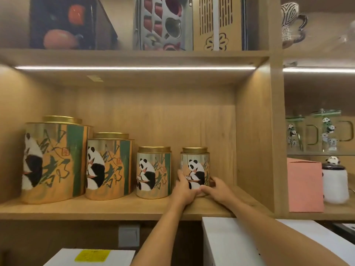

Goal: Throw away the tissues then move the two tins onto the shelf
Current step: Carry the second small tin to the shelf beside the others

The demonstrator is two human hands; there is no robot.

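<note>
Several panda-printed tins with gold lids stand in a row on the wooden shelf [115, 208], shrinking in size from left to right. The smallest tin [195, 166] stands upright at the right end, on the shelf board. My left hand [185, 189] wraps its lower left side and my right hand [217, 189] its lower right side, both gripping its base. Just left of it, apart from my hands, stands a slightly larger small tin [153, 172]. No tissues are in view.
A large tin [55, 160] and a medium tin [109, 167] fill the shelf's left part. A vertical wooden divider [257, 141] stands right of the smallest tin. Beyond it are a pink box [304, 185], a white jar [335, 186] and glass mugs [326, 131]. White boxes [240, 242] sit below.
</note>
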